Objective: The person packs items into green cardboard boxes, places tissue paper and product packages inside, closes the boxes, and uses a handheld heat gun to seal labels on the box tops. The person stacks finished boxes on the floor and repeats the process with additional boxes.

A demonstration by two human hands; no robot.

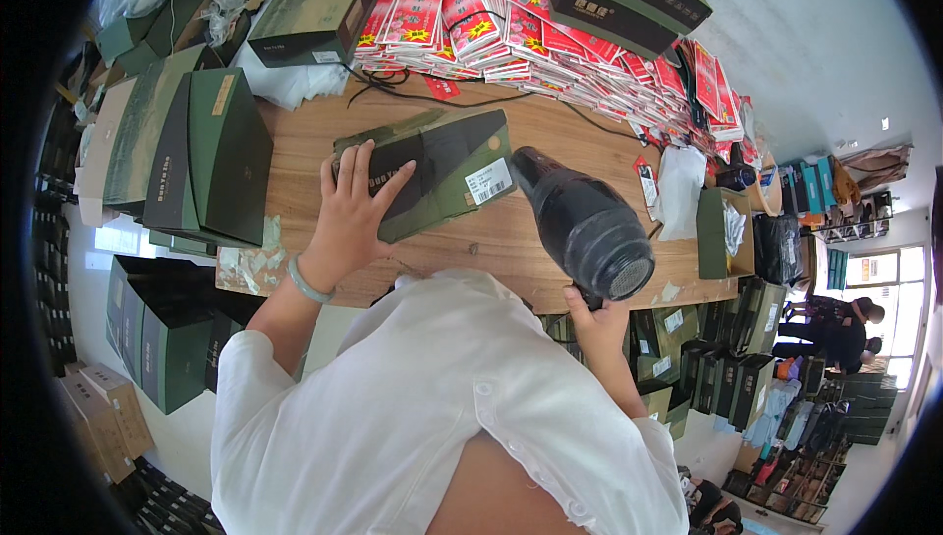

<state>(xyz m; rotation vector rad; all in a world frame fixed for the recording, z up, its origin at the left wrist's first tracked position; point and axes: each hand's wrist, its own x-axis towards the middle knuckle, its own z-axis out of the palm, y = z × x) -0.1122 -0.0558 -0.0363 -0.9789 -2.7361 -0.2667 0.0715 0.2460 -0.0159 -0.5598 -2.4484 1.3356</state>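
My left hand [360,199] lies with spread fingers on a dark green and black shoebox [442,176], which rests tilted on the wooden table [471,260]. A white barcode label [488,181] is stuck at the box's right end. My right hand [597,324] is wrapped round the handle of a black hair dryer [584,221]. The dryer's nozzle points up and left, close to the label end of the box. Most of the handle is hidden behind the dryer's body and my fingers.
Piles of red printed packets [530,29] line the table's back, with a black cord in front. Green shoeboxes [221,157] stand at the left, and another box [319,9] sits at the back left. A white bag [680,191] and an open green box [725,230] are at the right.
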